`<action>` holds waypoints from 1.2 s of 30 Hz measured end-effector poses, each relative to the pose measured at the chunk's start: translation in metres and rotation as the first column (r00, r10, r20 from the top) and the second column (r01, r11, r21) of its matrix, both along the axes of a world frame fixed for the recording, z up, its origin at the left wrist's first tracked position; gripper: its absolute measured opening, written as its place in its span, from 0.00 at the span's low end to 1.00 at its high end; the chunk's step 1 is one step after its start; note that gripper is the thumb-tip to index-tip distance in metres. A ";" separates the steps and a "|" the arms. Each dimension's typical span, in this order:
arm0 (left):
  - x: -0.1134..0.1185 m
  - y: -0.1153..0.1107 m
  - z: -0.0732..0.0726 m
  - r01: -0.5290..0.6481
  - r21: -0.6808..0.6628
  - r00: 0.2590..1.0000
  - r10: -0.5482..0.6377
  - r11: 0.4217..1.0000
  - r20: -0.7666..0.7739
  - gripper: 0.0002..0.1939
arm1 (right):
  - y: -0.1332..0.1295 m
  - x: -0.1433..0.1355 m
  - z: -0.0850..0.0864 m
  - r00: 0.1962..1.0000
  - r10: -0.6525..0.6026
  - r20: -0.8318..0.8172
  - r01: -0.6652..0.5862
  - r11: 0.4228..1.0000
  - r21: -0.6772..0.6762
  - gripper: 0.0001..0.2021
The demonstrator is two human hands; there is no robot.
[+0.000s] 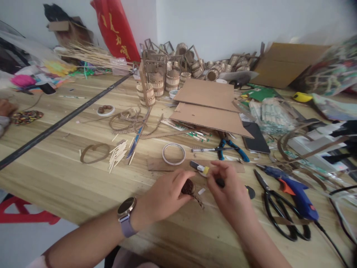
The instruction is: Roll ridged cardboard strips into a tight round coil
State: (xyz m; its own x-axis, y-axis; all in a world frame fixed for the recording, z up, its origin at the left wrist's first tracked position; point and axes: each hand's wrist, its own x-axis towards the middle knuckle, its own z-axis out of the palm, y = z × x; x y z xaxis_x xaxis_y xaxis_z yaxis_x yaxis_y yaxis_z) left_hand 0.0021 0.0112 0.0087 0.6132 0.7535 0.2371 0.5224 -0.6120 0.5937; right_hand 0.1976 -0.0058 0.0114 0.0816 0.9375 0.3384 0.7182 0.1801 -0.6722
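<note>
Between the thumb and fingers of my left hand [164, 195] is a small dark brown coil [187, 187], with a strip end [198, 201] trailing from it to the right. My right hand [227, 186] has its fingers closed around a small black object [220, 182], mostly hidden in the grip. Just beyond the right fingertips lies a cutter [198, 167] with a yellow part, on a flat brown cardboard strip [158, 164]. A white scrap [201, 191] rests between the hands. Behind them sits a roll of tape [173, 154].
Black scissors [279, 208] and a blue glue gun [298, 193] lie at the right, blue-handled pliers [232, 147] farther back. Cardboard sheets [206, 96] and small wooden buckets [157, 83] stand behind. Wooden sticks [117, 154] lie left; another person's hand [7, 108] shows at the left edge.
</note>
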 end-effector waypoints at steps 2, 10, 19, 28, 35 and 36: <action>0.000 -0.001 0.000 -0.020 -0.012 1.000 0.020 1.000 0.023 0.27 | 0.005 0.014 0.004 0.993 -0.109 0.035 0.107 0.993 0.050 0.11; -0.001 0.000 -0.003 -0.002 0.033 0.998 0.000 0.999 0.064 0.23 | 0.010 0.054 0.025 0.872 -0.462 0.162 0.442 0.885 0.147 0.10; -0.001 0.001 0.002 -0.040 -0.022 0.995 0.042 0.999 0.088 0.21 | 0.010 0.055 0.036 0.793 -0.562 0.234 0.548 0.827 0.129 0.11; -0.001 0.000 0.003 -0.059 -0.036 0.991 0.063 0.998 0.120 0.23 | 0.010 0.057 0.035 0.804 -0.569 0.172 0.549 0.822 0.151 0.08; -0.002 0.002 0.000 -0.172 -0.002 0.971 0.169 0.985 0.170 0.25 | -0.003 0.015 0.016 0.985 -0.053 -0.163 0.051 0.999 -0.015 0.22; -0.002 0.002 0.000 -0.179 0.019 0.969 0.173 0.984 0.174 0.25 | -0.006 0.007 0.013 0.977 0.008 -0.213 -0.018 0.999 -0.047 0.24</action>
State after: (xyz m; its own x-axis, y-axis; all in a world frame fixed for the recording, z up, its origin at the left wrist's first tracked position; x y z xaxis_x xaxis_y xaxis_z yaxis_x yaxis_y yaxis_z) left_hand 0.0005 0.0133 0.0089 0.4199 0.8352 0.3550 0.5160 -0.5415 0.6637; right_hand 0.2043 -0.0116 0.0239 0.1347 0.9536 0.2691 0.5559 0.1521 -0.8172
